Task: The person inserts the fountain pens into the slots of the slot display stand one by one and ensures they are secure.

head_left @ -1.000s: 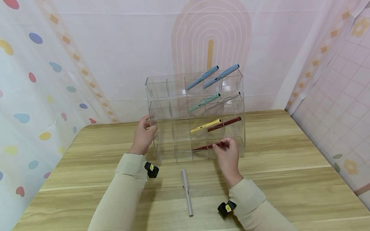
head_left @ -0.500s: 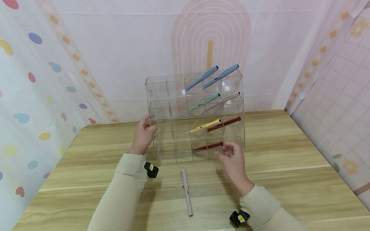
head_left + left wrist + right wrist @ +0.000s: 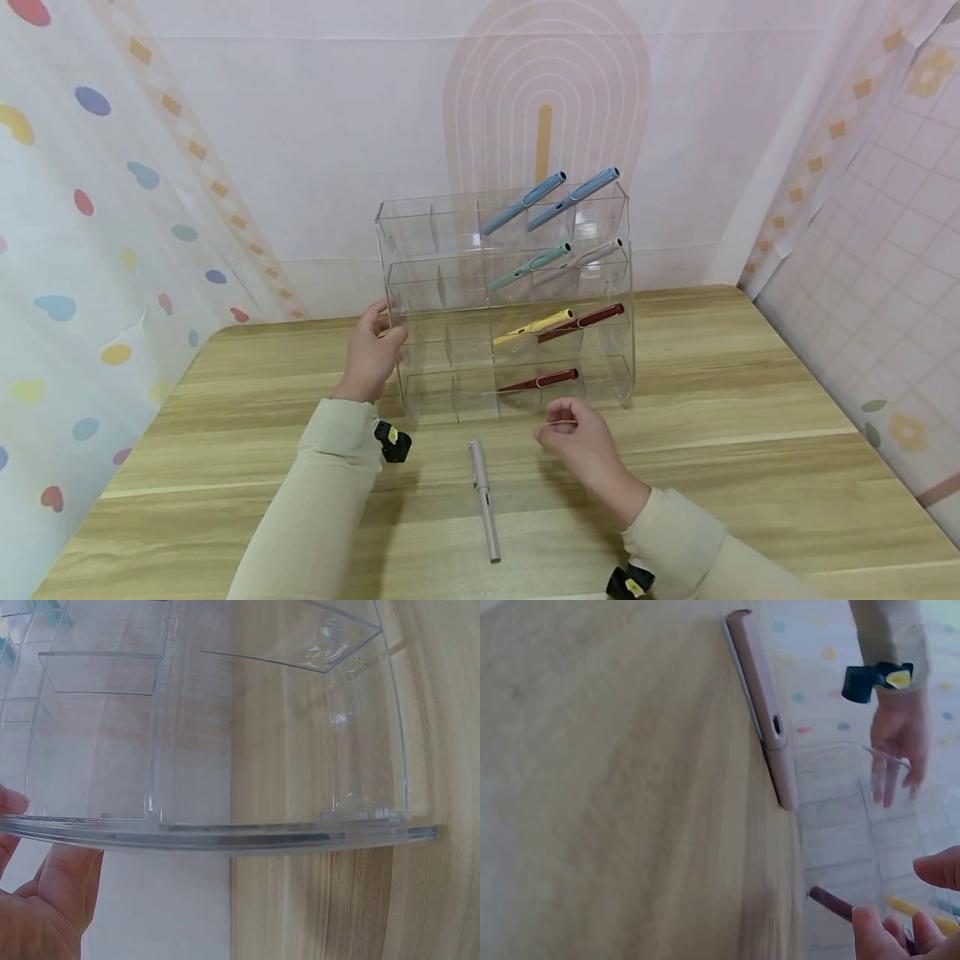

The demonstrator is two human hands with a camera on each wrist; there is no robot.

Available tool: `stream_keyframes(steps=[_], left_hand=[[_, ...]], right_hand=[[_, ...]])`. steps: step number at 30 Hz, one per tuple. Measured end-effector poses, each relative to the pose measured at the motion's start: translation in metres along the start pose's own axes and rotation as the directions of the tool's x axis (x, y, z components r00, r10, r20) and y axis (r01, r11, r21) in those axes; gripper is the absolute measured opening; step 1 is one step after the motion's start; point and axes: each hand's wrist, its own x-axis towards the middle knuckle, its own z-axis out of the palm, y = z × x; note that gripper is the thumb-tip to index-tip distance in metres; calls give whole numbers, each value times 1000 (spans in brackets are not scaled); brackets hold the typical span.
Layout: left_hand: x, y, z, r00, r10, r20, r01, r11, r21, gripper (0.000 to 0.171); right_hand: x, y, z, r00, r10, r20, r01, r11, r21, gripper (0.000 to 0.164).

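A clear tiered pen rack (image 3: 442,333) stands on the table. My left hand (image 3: 372,350) holds its left side panel, thumb on one face and fingers on the other in the left wrist view. My right hand (image 3: 581,442) hovers in front of the rack's lowest tier, fingers loosely curled with nothing between them. Just above it, a dark red pen (image 3: 540,381) leans in the bottom tier. A grey pen (image 3: 485,500) lies on the table between my forearms, also visible as the grey pen (image 3: 761,697) in the right wrist view.
Higher in the rack's right half sit two blue pens (image 3: 573,200), a green pen (image 3: 529,267), a pale grey pen (image 3: 592,257), a yellow pen (image 3: 534,326) and another dark red pen (image 3: 582,322). Behind the wooden table (image 3: 750,467) hangs a patterned curtain (image 3: 360,108).
My right hand has let go of the dark red pen in the bottom tier and come down toward the front. That pen stays in the rack. My left hand has not moved.
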Motion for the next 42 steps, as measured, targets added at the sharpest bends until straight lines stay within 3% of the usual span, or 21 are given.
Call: stream_keyframes(steps=[8, 18, 33, 42], left_hand=[[2, -2, 1, 1000, 1, 8, -1, 1000, -9, 56], [4, -4, 1, 1000, 0, 1, 0, 1000, -14, 56], [4, -1, 2, 1000, -8, 1, 8, 1000, -11, 56], [5, -3, 0, 1000, -13, 6, 13, 1000, -3, 55]], right_hand=[[5, 4, 16, 992, -21, 124, 29, 997, -66, 38], [13, 7, 35, 966, -32, 256, 62, 992, -112, 40], [18, 4, 54, 941, -41, 336, 132, 958, -253, 41], [18, -4, 65, 922, 6, 388, 142, 925, -354, 44]])
